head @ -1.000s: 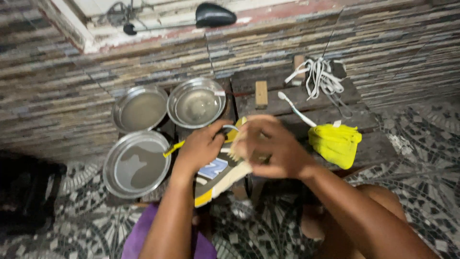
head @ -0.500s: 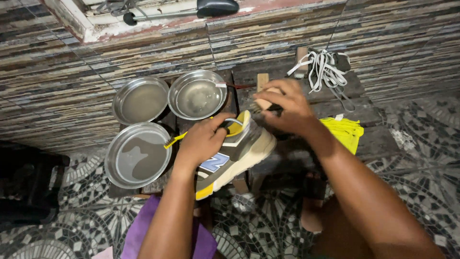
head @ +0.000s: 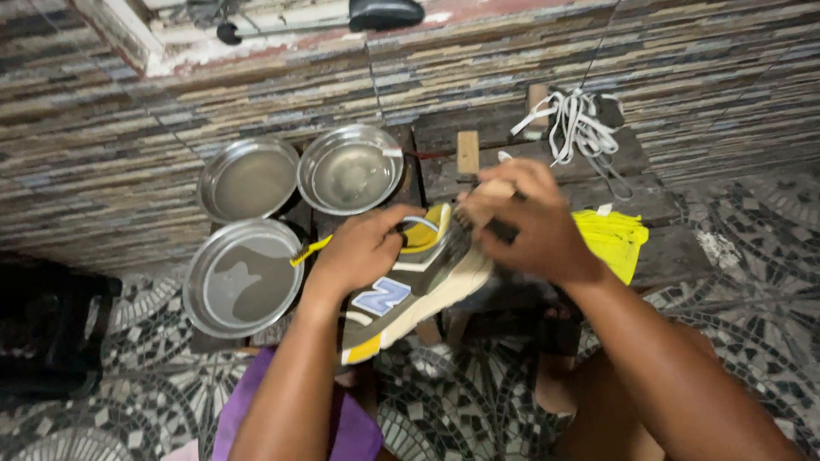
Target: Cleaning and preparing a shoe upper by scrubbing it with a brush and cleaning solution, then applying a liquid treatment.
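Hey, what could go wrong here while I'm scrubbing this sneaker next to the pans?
1. The sneaker is held in the air by the left hand alone; hard strokes from the brush in the right hand might twist it loose.
2. The metal pans holding liquid sit close by; an elbow or a dropped shoe may tip them.
3. Splashes might reach the yellow cloth.

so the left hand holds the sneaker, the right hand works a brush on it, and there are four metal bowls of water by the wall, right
Not quite: the head view shows three metal bowls, not four. The rest stands: the left hand holds the sneaker, and the right hand works a brush on it, with the bowls by the wall.
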